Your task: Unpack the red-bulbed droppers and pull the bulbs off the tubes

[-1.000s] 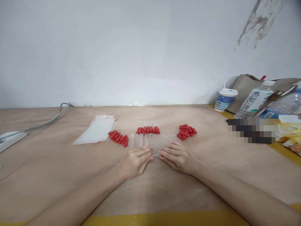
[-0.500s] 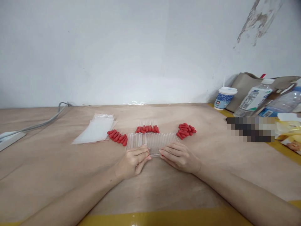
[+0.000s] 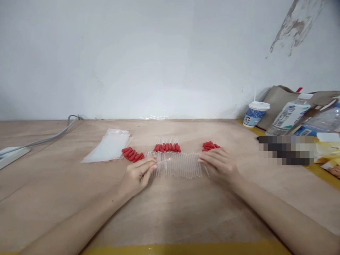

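Note:
Clear dropper tubes (image 3: 183,166) lie side by side in a row between my hands. My left hand (image 3: 138,173) is closed at the row's left end, pinching a single dropper tube (image 3: 164,161) that points right above the others. My right hand (image 3: 220,163) is closed over the right end, fingers together; a slanted tube shows beneath it, and what the fingertips hold is hidden. Red rubber bulbs lie in a left group (image 3: 132,155) and a right group (image 3: 211,145), the latter partly covered by my right hand. Behind the row are droppers with red bulbs fitted (image 3: 167,147).
Clear plastic bags (image 3: 107,147) are stacked at the left. A grey cable (image 3: 57,136) runs to a white power strip (image 3: 13,156). At the right stand a paper cup (image 3: 255,115), a plastic bottle (image 3: 290,115) and a beige bag (image 3: 273,102). A wall closes off the back.
My hands have moved apart from the row's near edge. The left now lifts a dropper tube; the right has shifted right and forward, over part of the red bulbs. The row's near ends are now uneven.

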A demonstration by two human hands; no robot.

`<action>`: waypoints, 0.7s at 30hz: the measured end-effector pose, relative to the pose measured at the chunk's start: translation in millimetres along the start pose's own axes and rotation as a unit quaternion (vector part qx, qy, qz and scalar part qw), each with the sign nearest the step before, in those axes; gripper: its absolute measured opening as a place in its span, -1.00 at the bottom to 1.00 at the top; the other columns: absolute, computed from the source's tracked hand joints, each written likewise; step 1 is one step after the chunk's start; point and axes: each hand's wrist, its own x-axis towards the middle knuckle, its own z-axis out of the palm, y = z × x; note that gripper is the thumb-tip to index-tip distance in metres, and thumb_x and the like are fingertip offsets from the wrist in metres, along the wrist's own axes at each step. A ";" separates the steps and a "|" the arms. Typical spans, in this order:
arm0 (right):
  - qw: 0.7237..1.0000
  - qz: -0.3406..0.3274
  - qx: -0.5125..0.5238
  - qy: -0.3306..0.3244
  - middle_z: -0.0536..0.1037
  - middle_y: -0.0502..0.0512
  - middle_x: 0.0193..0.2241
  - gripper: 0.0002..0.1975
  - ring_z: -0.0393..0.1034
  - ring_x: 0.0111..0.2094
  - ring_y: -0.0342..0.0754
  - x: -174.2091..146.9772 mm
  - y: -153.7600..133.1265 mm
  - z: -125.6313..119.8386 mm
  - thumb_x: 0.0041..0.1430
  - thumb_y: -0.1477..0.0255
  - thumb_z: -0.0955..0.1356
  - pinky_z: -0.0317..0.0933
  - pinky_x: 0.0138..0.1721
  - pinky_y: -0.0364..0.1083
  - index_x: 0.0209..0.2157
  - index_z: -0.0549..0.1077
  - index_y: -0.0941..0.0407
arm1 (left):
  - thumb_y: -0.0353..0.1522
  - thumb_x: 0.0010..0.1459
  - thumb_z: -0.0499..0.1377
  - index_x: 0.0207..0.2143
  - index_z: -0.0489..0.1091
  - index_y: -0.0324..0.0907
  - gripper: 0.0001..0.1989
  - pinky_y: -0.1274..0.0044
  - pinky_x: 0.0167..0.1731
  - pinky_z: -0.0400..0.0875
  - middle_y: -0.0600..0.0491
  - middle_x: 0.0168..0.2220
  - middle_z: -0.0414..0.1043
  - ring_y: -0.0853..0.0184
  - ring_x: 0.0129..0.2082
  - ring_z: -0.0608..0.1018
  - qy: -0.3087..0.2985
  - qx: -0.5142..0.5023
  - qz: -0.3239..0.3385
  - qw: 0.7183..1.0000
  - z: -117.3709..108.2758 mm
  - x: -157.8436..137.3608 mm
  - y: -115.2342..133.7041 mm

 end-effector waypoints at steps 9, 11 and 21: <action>0.950 0.310 -0.022 0.002 0.42 0.04 -0.53 -0.74 0.26 -0.57 -0.15 -3.3 53.8 -6.4 0.05 0.23 0.30 0.16 -0.53 -0.14 -0.35 0.43 0.14 | -0.44 0.16 0.05 -0.21 0.41 -0.18 -0.81 0.60 -0.50 0.33 0.09 -0.47 0.25 0.45 -0.49 0.36 0.069 0.094 -0.043 0.992 15.8 6.9 -17.3; 0.927 0.376 -0.011 0.008 0.38 -0.01 -0.62 -0.73 0.21 -0.63 -0.18 -6.4 60.7 -5.6 -0.01 0.21 0.32 0.11 -0.59 -0.16 -0.42 0.41 0.15 | -0.46 0.16 0.04 -0.21 0.40 -0.18 -0.81 0.61 -0.49 0.33 0.09 -0.46 0.26 0.46 -0.49 0.36 0.069 0.088 -0.021 0.994 19.3 7.0 -19.1; 0.851 0.502 0.150 0.026 0.50 0.11 -0.58 -0.70 0.39 -0.56 -0.08 -16.9 74.3 3.3 -0.07 0.32 0.31 0.26 -0.54 -0.11 -0.29 0.45 0.20 | -0.54 0.14 0.02 -0.22 0.36 -0.20 -0.80 0.64 -0.50 0.33 0.08 -0.48 0.30 0.46 -0.50 0.38 0.046 0.108 0.072 0.991 26.5 4.1 -23.9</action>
